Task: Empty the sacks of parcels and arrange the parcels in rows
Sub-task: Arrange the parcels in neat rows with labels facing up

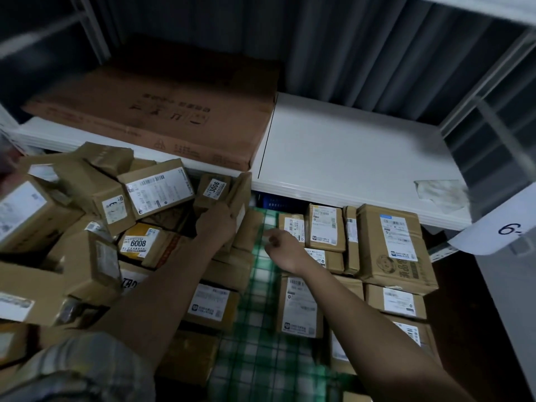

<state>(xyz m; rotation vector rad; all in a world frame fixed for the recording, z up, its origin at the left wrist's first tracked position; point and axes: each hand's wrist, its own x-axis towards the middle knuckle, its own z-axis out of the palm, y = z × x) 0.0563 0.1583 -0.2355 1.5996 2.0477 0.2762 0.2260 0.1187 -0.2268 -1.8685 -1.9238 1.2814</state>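
A heap of brown cardboard parcels [87,216] fills the left side, some tilted on others. My left hand [216,221] grips a flat parcel [240,195] standing on edge beside the box labelled 3006 [213,191]. My right hand [280,245] hovers with curled fingers over the green checked cloth [258,329], holding nothing that I can see. To its right, parcels lie in tidy rows [362,256] with labels facing up. A box labelled 6008 [142,245] sits in the heap.
A white shelf [348,158] runs above the parcels; a large flat brown carton [162,111] lies on its left half. A paper tag marked 6 [504,224] hangs at the right. Corrugated wall stands behind.
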